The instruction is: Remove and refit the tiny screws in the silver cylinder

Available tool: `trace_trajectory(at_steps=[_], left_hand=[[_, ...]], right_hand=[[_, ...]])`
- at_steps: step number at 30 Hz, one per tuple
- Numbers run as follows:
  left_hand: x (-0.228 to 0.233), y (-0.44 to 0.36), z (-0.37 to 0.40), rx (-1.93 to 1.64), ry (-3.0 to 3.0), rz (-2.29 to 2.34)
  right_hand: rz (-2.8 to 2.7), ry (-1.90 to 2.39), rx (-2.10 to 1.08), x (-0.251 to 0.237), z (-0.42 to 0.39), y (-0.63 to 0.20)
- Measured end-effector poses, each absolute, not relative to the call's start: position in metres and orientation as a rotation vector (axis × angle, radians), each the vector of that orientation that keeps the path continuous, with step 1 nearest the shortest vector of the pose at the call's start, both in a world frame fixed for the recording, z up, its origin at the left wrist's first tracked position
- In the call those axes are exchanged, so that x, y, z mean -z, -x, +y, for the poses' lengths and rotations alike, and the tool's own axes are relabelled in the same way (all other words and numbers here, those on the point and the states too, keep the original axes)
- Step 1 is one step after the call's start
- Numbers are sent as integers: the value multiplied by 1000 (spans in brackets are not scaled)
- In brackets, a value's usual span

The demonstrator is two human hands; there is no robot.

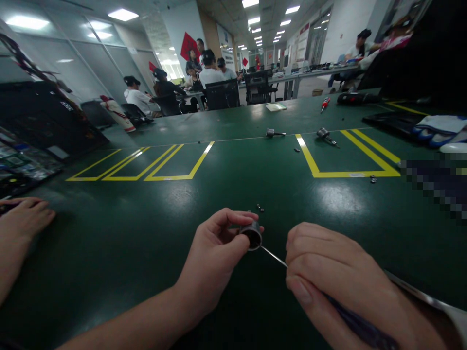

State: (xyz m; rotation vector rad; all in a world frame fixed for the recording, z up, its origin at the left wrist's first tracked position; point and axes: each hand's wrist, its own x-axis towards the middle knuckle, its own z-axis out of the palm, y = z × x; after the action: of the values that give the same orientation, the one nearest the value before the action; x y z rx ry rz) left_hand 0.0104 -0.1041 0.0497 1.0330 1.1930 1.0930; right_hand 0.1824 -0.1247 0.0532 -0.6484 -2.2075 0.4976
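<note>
My left hand [215, 248] is closed around a small hollow metal cylinder [251, 232], pinched between thumb and fingers, with its open end turned toward my right hand. My right hand [328, 267] wraps around a tool with a thin straight metal shaft [273, 256] and a dark handle [359, 323], which looks like a screwdriver. The shaft's tip meets the lower right rim of the cylinder; whether it goes inside cannot be made out. Just beyond my left fingers, tiny metal parts [260, 208] lie on the green table [146, 253].
Another person's hand [27, 214] rests at the left edge. Yellow tape outlines [314, 165] mark the table. Farther off lie two motor-like metal parts [270, 132] [323, 133], a red screwdriver [325, 104] and, at right, blue-and-white gloves [440, 129].
</note>
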Motion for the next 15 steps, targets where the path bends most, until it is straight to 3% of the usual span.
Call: trace_trajectory(at_steps=[10,15], left_hand=[[-49,-8,-102,-1090,-1022,1182],[-52,-7,-99,-1062,-1013,1209]], right_hand=[[-1869,675,-595,-56,-122,-194],[-1364,1005,-1030,-37,-88,-203]])
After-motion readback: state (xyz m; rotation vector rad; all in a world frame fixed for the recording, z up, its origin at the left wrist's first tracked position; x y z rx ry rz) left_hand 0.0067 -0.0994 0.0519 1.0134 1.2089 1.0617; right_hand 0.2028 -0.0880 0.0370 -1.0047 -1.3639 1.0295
